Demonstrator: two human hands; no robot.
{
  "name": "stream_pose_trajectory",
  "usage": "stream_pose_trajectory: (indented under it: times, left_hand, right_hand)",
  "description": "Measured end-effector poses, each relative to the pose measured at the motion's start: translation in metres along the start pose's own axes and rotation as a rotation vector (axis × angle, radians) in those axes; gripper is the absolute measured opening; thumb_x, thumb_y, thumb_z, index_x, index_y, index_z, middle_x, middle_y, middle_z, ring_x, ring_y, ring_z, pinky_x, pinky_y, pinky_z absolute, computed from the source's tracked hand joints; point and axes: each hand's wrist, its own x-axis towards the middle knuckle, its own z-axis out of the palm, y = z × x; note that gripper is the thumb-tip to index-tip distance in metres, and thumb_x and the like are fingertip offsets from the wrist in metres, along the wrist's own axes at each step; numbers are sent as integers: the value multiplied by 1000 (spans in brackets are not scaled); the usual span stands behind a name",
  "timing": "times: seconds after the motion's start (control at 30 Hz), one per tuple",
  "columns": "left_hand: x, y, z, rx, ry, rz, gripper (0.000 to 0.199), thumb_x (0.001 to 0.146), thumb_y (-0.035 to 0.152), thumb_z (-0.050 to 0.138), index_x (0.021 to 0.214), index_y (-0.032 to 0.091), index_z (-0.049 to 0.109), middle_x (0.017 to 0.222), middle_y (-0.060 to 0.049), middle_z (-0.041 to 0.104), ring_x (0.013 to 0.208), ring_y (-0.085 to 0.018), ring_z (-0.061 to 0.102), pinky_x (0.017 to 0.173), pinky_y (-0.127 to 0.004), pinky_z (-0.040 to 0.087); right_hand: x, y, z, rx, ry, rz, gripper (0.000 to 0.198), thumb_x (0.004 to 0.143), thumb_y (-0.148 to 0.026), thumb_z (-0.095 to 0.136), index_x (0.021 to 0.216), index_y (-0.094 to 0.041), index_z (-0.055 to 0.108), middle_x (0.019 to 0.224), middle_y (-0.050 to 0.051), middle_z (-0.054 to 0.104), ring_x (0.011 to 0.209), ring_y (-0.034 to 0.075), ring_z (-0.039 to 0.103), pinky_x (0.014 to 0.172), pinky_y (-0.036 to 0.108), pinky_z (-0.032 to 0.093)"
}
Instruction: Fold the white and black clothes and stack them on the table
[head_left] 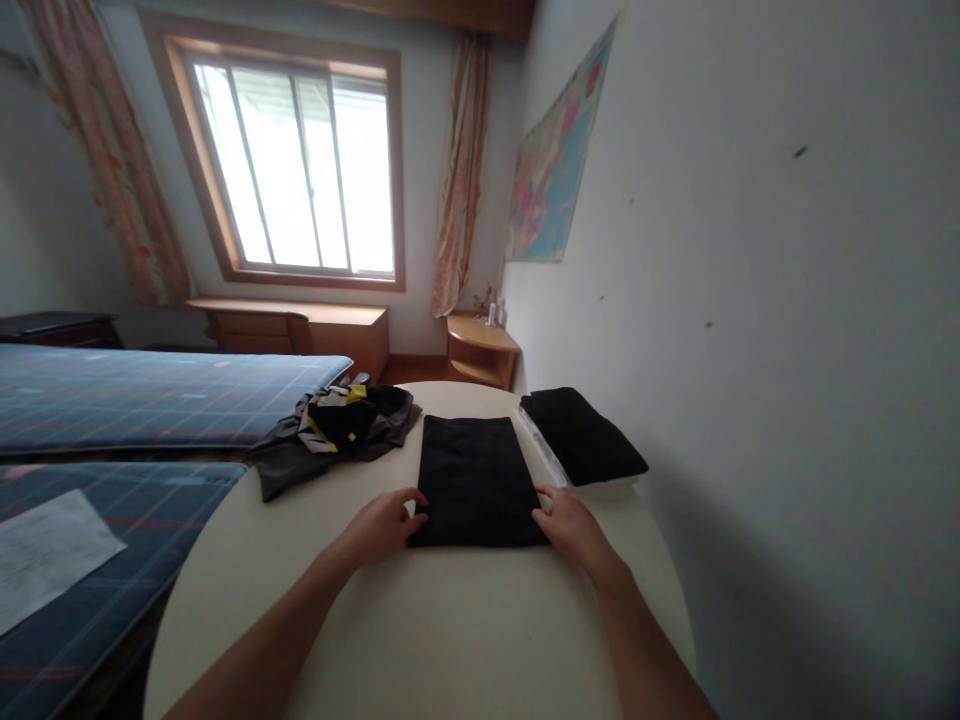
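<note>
A black garment (477,480), folded into a flat rectangle, lies on the round cream table (450,620). My left hand (386,525) pinches its left edge near the front corner between thumb and fingers. At the opposite edge, my right hand (570,520) grips the right side in the same way. Beyond my left hand is a crumpled grey and black garment (345,425) with yellow and white patches, partly over the table's edge. To the right, another folded black garment (581,435) rests on something white or clear, perhaps a plastic bag or tray.
Two blue plaid mattresses (165,395) stand left of the table, the nearer one bearing a paper sheet (56,550). A white wall (787,400) with a map (559,160) runs close along the right. Behind are a wooden desk (337,320) and a corner shelf (484,335).
</note>
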Motion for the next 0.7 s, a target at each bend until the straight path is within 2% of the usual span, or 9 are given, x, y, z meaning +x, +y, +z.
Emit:
stream_pose_trajectory:
  times: [0.1,0.17,0.23,0.3,0.37,0.43,0.53,0.6,0.7]
  left_hand:
    - [3,3,1,105,170,67,24,90,39,53,99,25,70,74,0,70,73,-20,66,70,-30,48]
    - [3,8,4,121,280,210,27,90,37,54,109,26,69,103,-5,71,98,-22,65,87,-34,50]
    - [3,12,11,127,282,376,38,91,35,55,128,28,61,136,-7,57,126,-25,52,105,-39,42]
    - [1,16,19,160,189,487,51,91,38,57,141,32,49,155,-5,38,142,-29,34,115,-46,32]
    - [-1,18,25,196,74,529,61,90,43,59,148,35,39,160,-4,27,147,-31,22,118,-53,24]
    - [-2,18,28,209,3,529,64,91,47,59,149,36,36,160,-4,27,147,-31,22,118,-54,22]
    - [-2,15,27,199,-20,520,60,92,46,57,148,37,38,158,-3,30,146,-29,26,118,-52,22]
    - [-1,14,24,197,-20,514,55,92,43,58,145,37,43,157,-2,33,146,-29,28,118,-52,25]
    - [1,14,22,193,-20,494,43,94,41,55,137,37,55,153,-2,41,143,-29,33,116,-51,29]
  right_hand:
    - [-1,-2,-4,-42,-22,23,52,79,-25,53,129,-16,62,105,11,74,97,25,68,83,32,48]
    - [-2,-6,-8,-92,30,77,50,81,-30,54,129,-18,62,109,12,73,100,29,67,85,36,48]
    - [-4,-14,-11,-106,126,67,48,85,-36,51,129,-19,62,112,13,71,103,30,66,88,39,49]
    - [-6,-25,-11,-73,192,-97,50,89,-40,49,135,-20,57,122,13,66,113,28,61,97,40,45]
    - [-10,-36,-5,-38,133,-328,56,90,-45,50,142,-24,50,140,10,55,130,27,47,111,41,34]
    - [-14,-45,3,-28,-45,-467,65,89,-54,52,148,-29,41,154,5,40,143,27,30,118,46,19]
    - [-18,-51,12,-23,-261,-488,79,85,-65,53,153,-32,29,161,3,25,149,28,15,120,51,9]
    - [-19,-49,13,-9,-301,-491,86,82,-67,57,154,-31,26,162,5,22,149,29,14,120,50,9]
    - [-18,-45,9,6,-298,-511,84,79,-64,62,151,-31,33,160,6,27,148,30,20,120,49,15]
